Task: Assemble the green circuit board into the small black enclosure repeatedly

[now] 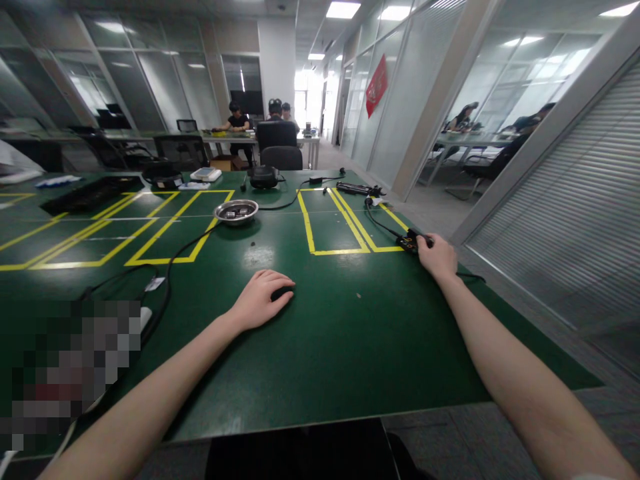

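Near the right edge of the green table, my right hand has its fingers closed over the near end of a small black device with yellow-orange marks. A black cable runs from this device toward the back of the table. My left hand rests low on the tabletop with its fingers extended and the thumb apart. The gap between thumb and fingers is dark, and I cannot tell whether that is shadow or a small black thing.
A metal bowl with small metal parts stands beyond my left hand. Yellow tape marks rectangles. A black folded stand, a black headset-like item and a long black tray lie farther back. Cables cross the left side.
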`<state>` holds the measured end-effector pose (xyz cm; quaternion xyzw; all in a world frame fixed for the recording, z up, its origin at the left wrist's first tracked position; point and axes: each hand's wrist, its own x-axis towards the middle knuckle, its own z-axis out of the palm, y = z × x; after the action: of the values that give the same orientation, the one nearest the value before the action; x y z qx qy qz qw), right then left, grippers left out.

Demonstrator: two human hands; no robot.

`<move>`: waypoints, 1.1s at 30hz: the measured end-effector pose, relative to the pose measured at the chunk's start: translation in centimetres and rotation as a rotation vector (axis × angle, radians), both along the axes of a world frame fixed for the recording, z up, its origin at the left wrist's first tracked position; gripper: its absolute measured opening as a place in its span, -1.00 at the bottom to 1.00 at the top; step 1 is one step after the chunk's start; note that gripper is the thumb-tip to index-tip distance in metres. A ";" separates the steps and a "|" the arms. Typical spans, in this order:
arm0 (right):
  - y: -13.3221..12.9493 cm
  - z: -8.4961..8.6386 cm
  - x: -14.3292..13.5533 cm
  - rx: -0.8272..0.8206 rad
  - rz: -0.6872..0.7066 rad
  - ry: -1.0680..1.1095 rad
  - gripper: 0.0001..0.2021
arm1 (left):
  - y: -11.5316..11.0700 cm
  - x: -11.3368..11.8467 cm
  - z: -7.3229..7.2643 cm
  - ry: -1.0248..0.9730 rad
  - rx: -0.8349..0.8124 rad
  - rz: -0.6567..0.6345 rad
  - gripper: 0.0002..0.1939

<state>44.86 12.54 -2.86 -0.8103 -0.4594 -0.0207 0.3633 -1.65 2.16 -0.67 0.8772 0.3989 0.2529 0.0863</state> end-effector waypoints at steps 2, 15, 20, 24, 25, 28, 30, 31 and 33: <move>0.2 -0.3 0.5 0.069 -0.012 0.049 -0.62 | 0.0 0.0 0.0 0.001 -0.002 -0.003 -0.78; 0.7 -0.4 0.9 0.079 0.002 0.164 -0.57 | 0.1 -0.2 -0.3 -0.006 -0.005 -0.003 -0.77; 0.1 0.1 0.6 0.248 0.103 0.152 -0.39 | 0.0 -0.2 -0.1 -0.004 -0.013 -0.007 -0.77; 0.0 0.5 0.9 0.400 0.154 0.172 -0.35 | 0.0 -0.1 -0.1 -0.001 -0.013 -0.011 -0.77; 0.0 0.5 0.9 0.389 0.137 0.171 -0.40 | -0.1 -0.1 -0.1 -0.002 -0.013 -0.012 -0.77; 0.0 0.2 0.9 0.257 0.092 0.091 -0.55 | 0.0 -0.2 -0.2 -0.004 -0.014 -0.013 -0.77; -0.1 -0.1 0.9 0.140 0.096 0.018 -0.59 | 0.1 -0.2 -0.3 -0.003 -0.018 -0.012 -0.78; -0.1 -0.2 0.9 0.083 0.100 -0.014 -0.60 | 0.1 -0.2 -0.4 -0.002 -0.021 -0.010 -0.78; -0.2 -0.3 0.8 -0.008 0.097 -0.073 -0.59 | 0.2 -0.2 -0.4 -0.001 -0.025 -0.008 -0.78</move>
<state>45.69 12.38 -3.21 -0.7872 -0.5113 -0.0309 0.3436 -1.80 2.33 -1.11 0.8776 0.3983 0.2480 0.0984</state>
